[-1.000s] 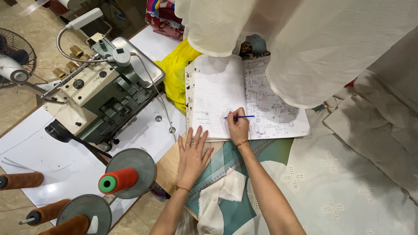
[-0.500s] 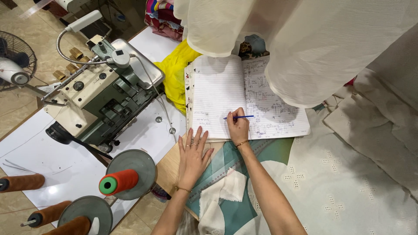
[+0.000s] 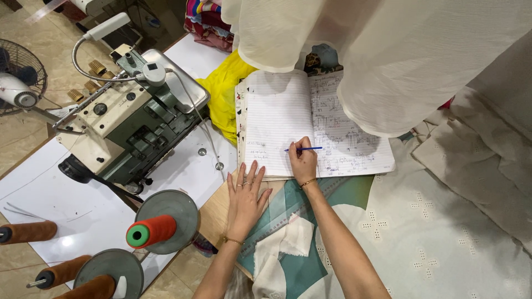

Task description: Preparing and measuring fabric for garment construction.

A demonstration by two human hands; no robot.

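An open lined notebook (image 3: 280, 119) lies on the worktable, its right page full of handwriting. My right hand (image 3: 302, 161) grips a blue pen (image 3: 306, 148) with the tip on the lower part of the left page. My left hand (image 3: 246, 197) rests flat, fingers spread, on the wooden table edge just below the notebook, touching a teal cloth (image 3: 302, 221). A small white fabric scrap (image 3: 296, 237) lies on that teal cloth near my right forearm.
A sewing machine (image 3: 124, 119) stands on the white table at left. Orange thread cones (image 3: 151, 231) on grey discs sit at lower left. Cream fabric (image 3: 399, 55) hangs over the notebook's top right. Yellow cloth (image 3: 224, 91), white eyelet fabric (image 3: 443, 221) and a fan (image 3: 19, 88) surround.
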